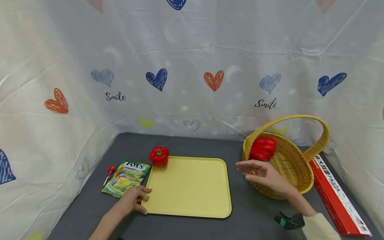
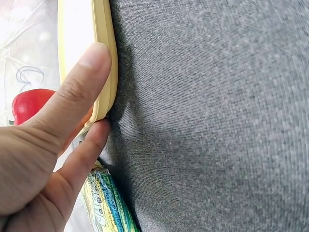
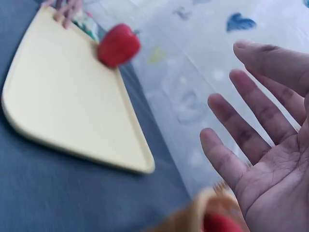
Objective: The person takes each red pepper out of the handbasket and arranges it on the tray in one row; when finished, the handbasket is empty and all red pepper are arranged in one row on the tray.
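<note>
Grey tabletop: left hand [image 1: 133, 200] pinches tray [image 1: 192, 196] edge; right hand [image 1: 264, 175], spread, nears basket [image 1: 295, 173]; one pepper [image 1: 159, 156] on tray's far corner, another [image 1: 262, 149] unmoved in basket.

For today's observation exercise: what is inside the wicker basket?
Inside the wicker basket lies one red bell pepper, against the far left wall. The right hand, fingers open, is in front of the near rim, so the part of the floor behind it cannot be seen.
</note>
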`<action>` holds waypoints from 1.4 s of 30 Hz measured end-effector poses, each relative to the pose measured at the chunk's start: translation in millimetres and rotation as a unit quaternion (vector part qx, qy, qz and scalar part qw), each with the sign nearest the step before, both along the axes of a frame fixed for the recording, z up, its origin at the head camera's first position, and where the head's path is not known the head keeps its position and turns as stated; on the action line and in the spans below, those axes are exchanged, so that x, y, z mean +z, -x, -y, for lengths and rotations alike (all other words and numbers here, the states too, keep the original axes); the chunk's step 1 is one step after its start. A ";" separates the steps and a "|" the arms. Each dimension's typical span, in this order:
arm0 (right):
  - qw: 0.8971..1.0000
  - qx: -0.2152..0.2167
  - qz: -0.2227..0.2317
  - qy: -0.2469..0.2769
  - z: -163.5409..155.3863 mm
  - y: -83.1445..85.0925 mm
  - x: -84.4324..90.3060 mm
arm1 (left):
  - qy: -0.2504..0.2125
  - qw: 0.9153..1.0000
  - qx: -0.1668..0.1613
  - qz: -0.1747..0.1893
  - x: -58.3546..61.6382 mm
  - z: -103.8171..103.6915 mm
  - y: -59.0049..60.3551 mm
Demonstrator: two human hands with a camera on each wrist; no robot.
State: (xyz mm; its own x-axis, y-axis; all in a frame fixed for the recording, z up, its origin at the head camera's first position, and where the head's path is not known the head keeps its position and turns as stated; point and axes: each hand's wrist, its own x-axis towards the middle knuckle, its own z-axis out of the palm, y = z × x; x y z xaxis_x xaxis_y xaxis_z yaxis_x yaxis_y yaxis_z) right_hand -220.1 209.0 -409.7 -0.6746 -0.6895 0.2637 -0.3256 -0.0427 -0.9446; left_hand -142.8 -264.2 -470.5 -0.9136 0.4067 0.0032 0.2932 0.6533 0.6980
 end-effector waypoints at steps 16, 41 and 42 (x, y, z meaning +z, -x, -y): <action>0.990 -0.081 0.081 -0.083 -128.0 21.6 -30.2 | -0.009 1.000 -0.009 -0.006 -2.0 2.4 2.2; 0.965 0.038 0.195 -0.169 -123.4 51.6 -35.0 | -0.017 1.000 -0.005 -0.006 -3.3 1.1 -0.9; 0.967 0.036 0.187 -0.171 -122.2 52.6 -34.8 | -0.018 1.000 -0.002 -0.001 -3.3 1.2 -0.9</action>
State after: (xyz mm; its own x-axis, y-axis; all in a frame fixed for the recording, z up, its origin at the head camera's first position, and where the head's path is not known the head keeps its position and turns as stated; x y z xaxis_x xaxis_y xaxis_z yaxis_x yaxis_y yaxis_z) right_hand -272.7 331.3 -444.5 -0.6264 -0.7414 -0.2408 0.0329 0.2835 -0.9584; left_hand -141.9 -265.4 -473.9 -0.9118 0.4101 0.0203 0.2979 0.6268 0.7200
